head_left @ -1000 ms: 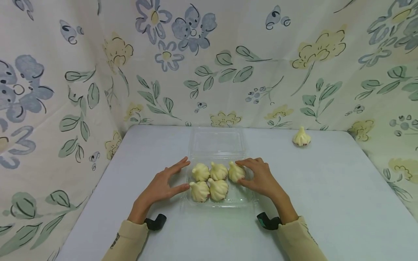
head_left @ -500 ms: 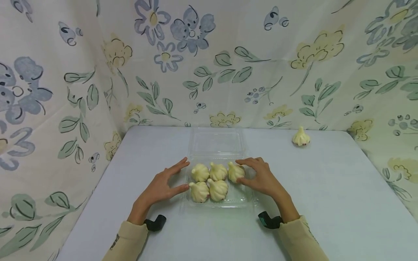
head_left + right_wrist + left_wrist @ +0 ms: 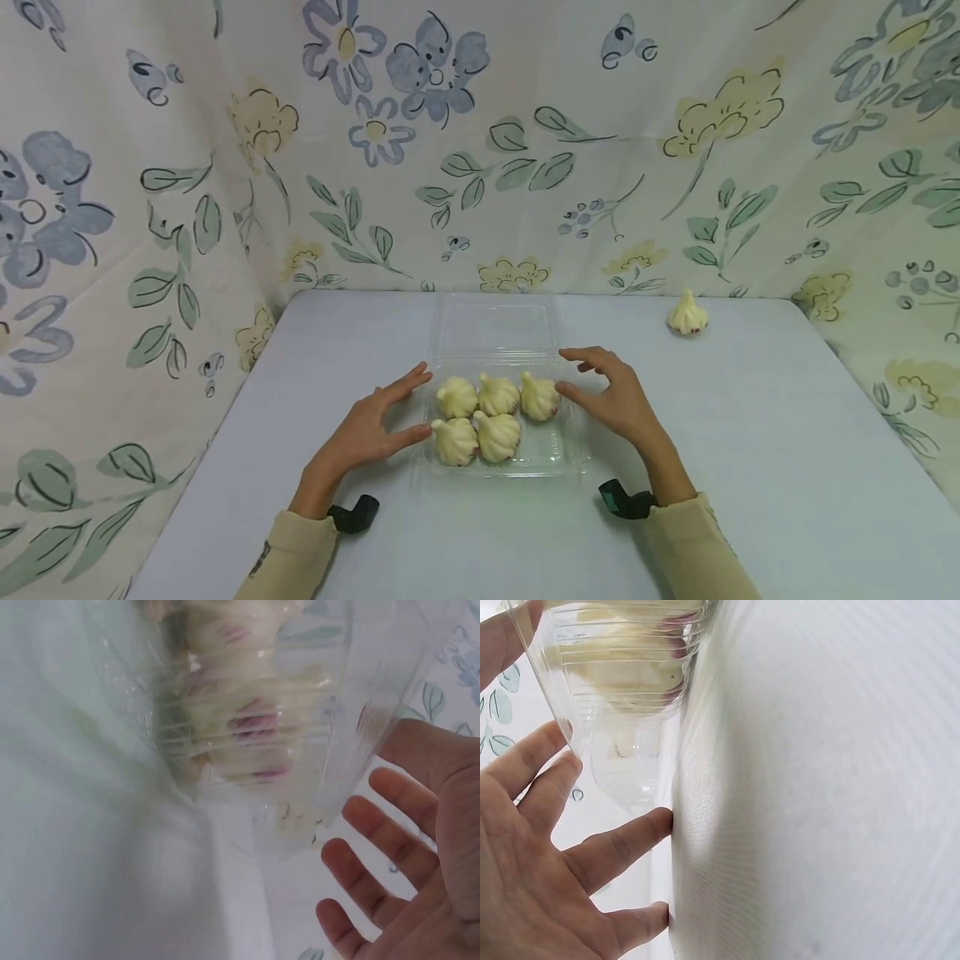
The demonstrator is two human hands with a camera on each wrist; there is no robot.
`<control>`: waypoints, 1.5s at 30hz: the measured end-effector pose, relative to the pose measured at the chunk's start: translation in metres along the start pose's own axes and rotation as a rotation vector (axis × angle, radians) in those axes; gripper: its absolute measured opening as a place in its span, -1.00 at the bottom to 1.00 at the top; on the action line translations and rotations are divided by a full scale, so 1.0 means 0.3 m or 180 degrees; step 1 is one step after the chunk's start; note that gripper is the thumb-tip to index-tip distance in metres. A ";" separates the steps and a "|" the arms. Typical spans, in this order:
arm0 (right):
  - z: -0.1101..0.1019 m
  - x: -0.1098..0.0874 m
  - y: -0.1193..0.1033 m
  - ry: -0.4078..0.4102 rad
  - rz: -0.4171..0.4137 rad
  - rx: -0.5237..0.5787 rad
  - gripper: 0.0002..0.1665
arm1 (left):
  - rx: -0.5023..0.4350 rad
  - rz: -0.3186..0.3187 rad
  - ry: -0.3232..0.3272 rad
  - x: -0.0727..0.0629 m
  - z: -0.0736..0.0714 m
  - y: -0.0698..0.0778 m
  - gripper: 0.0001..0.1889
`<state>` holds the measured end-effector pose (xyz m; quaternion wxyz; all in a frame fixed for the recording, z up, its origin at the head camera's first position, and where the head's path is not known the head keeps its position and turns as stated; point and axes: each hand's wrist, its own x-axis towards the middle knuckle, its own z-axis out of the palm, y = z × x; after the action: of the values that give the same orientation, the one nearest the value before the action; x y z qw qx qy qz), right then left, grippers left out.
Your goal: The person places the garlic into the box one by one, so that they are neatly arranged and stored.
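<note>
A clear plastic clamshell box lies open on the table, holding several pale garlic bulbs in a back and a front row. My left hand is at the box's left side, fingers spread; in the left wrist view its fingertips meet the rim. At the right side, my right hand holds nothing, its thumb beside the back-right garlic bulb. The right wrist view shows that hand's fingers loosely extended by the box wall. Purple marks on the bulbs show through the plastic.
The box's lid is folded back flat behind it. Another garlic bulb stands near the table's back right edge. A floral curtain hangs behind and along the sides of the white table.
My right hand has let go of the back-right garlic bulb and drawn back to the right, its fingers spreading. The bulb stays in the box. My left hand has kept its place.
</note>
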<state>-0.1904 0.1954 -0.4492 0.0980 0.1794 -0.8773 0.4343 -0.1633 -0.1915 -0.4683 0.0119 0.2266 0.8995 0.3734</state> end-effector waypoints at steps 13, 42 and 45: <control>-0.081 -0.009 0.097 0.0221 0.0535 -0.0195 -0.38 | -0.0025 -0.0008 -0.0001 0.001 0.001 -0.004 -0.22; -0.242 0.005 0.317 0.1568 0.1749 -0.0428 -0.23 | -0.0006 -0.0059 -0.0019 0.001 0.000 -0.002 -0.22; -0.255 0.015 0.338 0.1581 0.1739 -0.0478 -0.23 | 0.0003 -0.0075 -0.0030 0.000 0.001 0.000 -0.21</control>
<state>-0.2338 0.3120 -0.4752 0.2012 -0.1797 -0.8717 0.4092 -0.1634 -0.1913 -0.4684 0.0204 0.2178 0.9022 0.3718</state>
